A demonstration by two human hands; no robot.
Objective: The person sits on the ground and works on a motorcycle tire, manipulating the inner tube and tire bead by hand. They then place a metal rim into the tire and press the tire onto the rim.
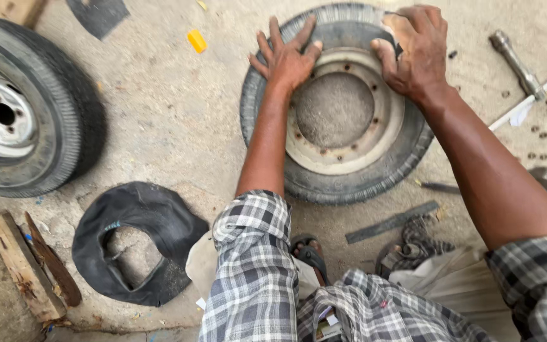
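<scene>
A small black tyre (375,171) on a pale rusty rim (343,158) lies flat on the concrete floor in front of me. My left hand (284,58) rests flat with spread fingers on the tyre's far left sidewall, the thumb touching the rim's edge. My right hand (416,50) presses on the far right sidewall and holds a tan pad or cloth (395,28) under its fingers. A limp black inner tube (137,244) lies on the floor at the lower left, away from both hands.
A larger wheel (26,111) with a white rim lies at the left. Wooden blocks (23,269) sit at the lower left. A metal socket tool (517,63), a white rod (533,95) and several loose nuts lie at the right; a flat metal bar (390,223) rests near my sandalled foot (311,253).
</scene>
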